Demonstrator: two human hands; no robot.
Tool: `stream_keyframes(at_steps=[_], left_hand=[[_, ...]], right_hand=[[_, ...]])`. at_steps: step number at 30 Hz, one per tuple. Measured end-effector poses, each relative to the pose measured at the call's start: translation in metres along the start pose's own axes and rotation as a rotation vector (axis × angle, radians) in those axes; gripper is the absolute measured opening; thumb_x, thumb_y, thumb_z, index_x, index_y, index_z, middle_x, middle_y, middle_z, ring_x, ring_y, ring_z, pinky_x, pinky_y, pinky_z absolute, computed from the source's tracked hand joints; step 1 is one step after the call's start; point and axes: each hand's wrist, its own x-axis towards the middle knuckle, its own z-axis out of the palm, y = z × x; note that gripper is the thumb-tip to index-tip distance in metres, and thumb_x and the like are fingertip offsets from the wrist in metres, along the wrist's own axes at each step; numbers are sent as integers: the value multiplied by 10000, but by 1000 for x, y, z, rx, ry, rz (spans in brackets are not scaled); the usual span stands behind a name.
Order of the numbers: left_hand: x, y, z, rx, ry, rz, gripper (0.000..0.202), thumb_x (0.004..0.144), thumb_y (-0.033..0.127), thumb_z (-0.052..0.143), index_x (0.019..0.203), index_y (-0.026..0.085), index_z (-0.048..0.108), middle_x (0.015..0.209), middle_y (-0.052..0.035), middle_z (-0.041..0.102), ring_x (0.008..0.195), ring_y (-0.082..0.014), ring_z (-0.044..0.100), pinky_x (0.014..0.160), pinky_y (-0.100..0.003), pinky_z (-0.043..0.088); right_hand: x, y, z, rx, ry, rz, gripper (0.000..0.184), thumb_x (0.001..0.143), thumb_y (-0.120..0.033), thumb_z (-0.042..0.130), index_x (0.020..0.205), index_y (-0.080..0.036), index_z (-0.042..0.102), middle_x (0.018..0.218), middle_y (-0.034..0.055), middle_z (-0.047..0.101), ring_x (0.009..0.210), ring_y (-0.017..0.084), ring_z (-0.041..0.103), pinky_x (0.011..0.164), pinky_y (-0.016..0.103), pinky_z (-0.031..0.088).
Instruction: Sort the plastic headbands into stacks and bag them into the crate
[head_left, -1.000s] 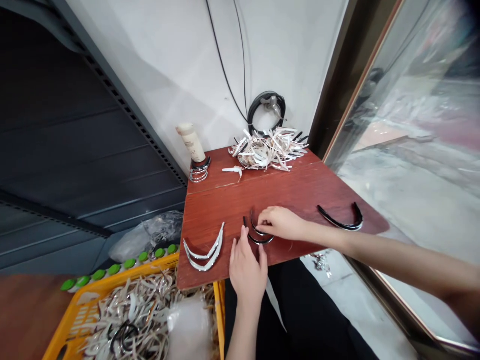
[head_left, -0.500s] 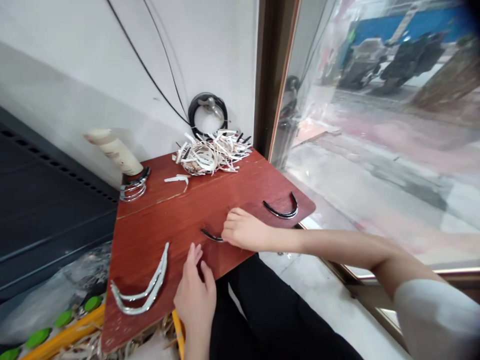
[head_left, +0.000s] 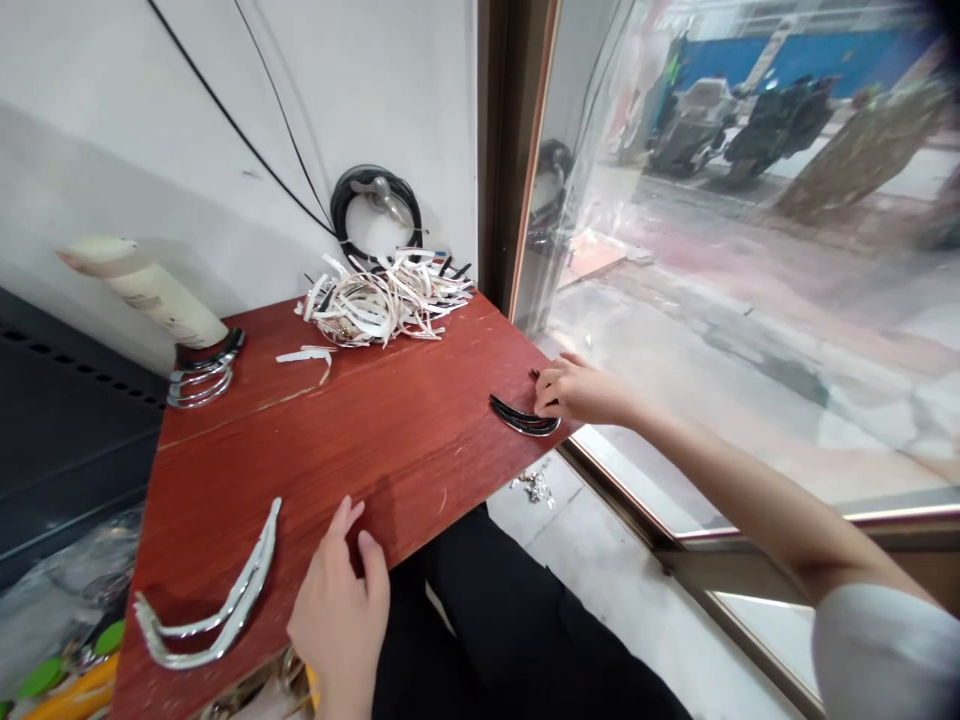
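Note:
My right hand (head_left: 571,391) is at the right end of the red-brown tabletop (head_left: 360,410), fingers closed on a black curved strip. Several black curved strips (head_left: 523,418) with a shiny edge lie nested under its fingertips. Which of them the fingers grip is partly hidden by the hand. My left hand (head_left: 339,590) hovers by the front edge with its fingers apart and nothing in it. To its left, silvery-white curved strips (head_left: 217,640) lie together in a U shape.
Along the wall sit a heap of white scrap strips (head_left: 382,300) and a coil of black cable (head_left: 341,205). A cream tube-shaped bottle (head_left: 161,298) leans at the back left, above shiny rings (head_left: 201,383). A glass pane (head_left: 675,300) borders the table's right side.
My right hand has carried a black curved strip from the table's middle to the black strips at the right. My left hand stays open near the front edge. The view has shifted right.

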Motion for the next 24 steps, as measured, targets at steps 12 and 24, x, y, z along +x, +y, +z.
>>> stream_keyframes(at_steps=[12,24], left_hand=[[1,5,-3,-1,-28,-41,461,962,372,477,1417,296,458,1299,15,668,978,-258,698,638,-324,457],[-2,0,1,38,27,40,434,966,364,490,1390,271,501,1237,-19,700,932,-247,701,621,-307,451]], right_hand=[[-24,0,19,104,120,-27,246,876,-345,683,1105,-259,709,1184,58,676,1187,242,553,1072,425,351],[-43,46,20,118,185,-76,198,918,-363,618,1061,-310,743,1246,49,654,1191,256,544,1038,476,386]])
